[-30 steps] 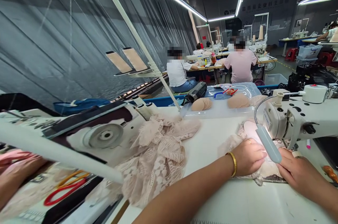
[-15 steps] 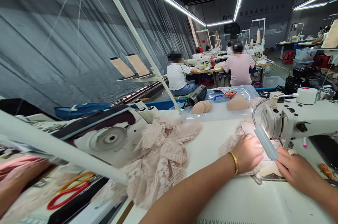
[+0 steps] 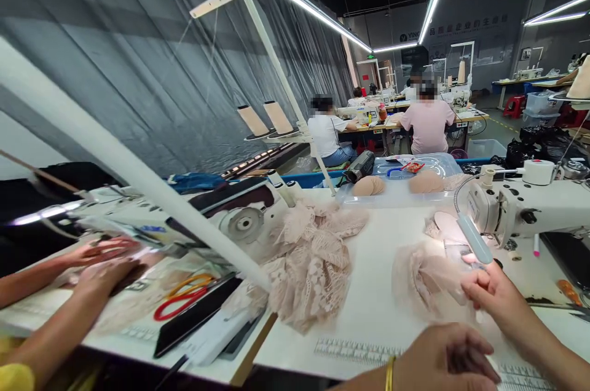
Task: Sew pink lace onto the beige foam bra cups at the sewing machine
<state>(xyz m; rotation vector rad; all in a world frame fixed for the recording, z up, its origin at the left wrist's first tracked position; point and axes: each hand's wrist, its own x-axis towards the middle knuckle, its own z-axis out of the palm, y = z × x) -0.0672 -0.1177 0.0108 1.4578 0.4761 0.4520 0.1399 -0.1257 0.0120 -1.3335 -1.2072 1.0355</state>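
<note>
My right hand (image 3: pixel 491 294) is pinched shut on the near edge of a beige lace garment piece (image 3: pixel 421 280), which lies on the white table (image 3: pixel 369 317) in front of the sewing machine (image 3: pixel 520 206). At the bottom edge, my left hand (image 3: pixel 445 357), with a gold bangle on its wrist, has its fingers curled close to the same piece. What those fingers hold is hidden. The machine's small lamp (image 3: pixel 474 238) lights the needle area, where a pale foam cup (image 3: pixel 445 222) rests.
A pile of beige lace (image 3: pixel 313 262) lies mid-table beside a second machine (image 3: pixel 239 219). A co-worker's hands (image 3: pixel 99 262) work at the left near red and orange scissors (image 3: pixel 177 302). A clear tray of foam cups (image 3: pixel 401 185) sits behind. Other people sew farther back.
Both my hands have pulled back from under the machine toward the table's near edge, drawing the lace piece with them. The view has swung left, showing the co-worker's hands.
</note>
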